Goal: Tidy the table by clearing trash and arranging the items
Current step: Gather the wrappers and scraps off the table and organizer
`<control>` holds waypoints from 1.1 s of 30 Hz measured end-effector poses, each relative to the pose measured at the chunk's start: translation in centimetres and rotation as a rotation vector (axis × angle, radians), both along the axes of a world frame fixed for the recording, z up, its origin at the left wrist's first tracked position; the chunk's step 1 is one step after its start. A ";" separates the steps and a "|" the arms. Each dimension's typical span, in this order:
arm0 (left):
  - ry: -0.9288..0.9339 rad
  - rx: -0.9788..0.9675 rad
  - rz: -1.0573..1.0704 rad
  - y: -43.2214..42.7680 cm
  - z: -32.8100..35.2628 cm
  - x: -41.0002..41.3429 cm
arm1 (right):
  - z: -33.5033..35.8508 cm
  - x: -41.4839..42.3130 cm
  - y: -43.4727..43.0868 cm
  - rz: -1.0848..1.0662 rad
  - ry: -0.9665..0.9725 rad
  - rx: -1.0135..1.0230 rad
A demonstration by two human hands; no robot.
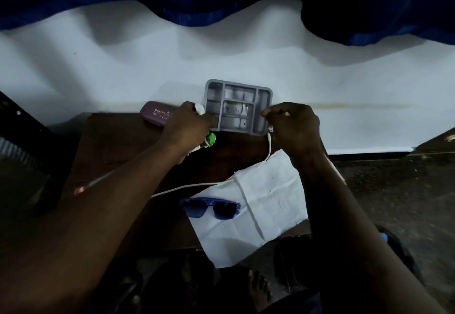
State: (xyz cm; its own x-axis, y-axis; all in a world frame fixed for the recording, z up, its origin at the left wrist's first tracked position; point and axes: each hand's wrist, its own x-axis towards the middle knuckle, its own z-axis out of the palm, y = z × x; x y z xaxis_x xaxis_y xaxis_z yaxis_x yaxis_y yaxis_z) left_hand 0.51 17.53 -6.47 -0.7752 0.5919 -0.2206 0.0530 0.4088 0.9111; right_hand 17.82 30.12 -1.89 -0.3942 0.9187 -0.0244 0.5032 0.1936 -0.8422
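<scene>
Judging by how things lie, the white cable (268, 146) is pinched by the right hand (293, 129) beside the gray tray (238, 82) on the surface (110, 136), trash (200, 109) is gripped by the left hand (189, 126), and the cable should next be tucked in.

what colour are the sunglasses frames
Blue, with dark lenses; the sunglasses show clearly in the head view.

Grey tray (238, 84), blue sunglasses (210, 207), seemingly purple case (155, 114).
</scene>
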 end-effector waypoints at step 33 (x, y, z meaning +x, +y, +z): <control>-0.624 0.474 -0.110 -1.3 4.5 -0.9 | -2.7 -2.6 -2.9 0.273 -0.323 0.118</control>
State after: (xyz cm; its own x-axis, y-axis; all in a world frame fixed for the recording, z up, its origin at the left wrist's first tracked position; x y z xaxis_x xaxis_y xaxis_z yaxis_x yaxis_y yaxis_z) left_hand -0.37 16.24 -1.93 -0.5228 0.7976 -0.3009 -0.5078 -0.0079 0.8614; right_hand 15.24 27.22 -4.58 -0.6126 0.7856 -0.0870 0.6539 0.4419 -0.6141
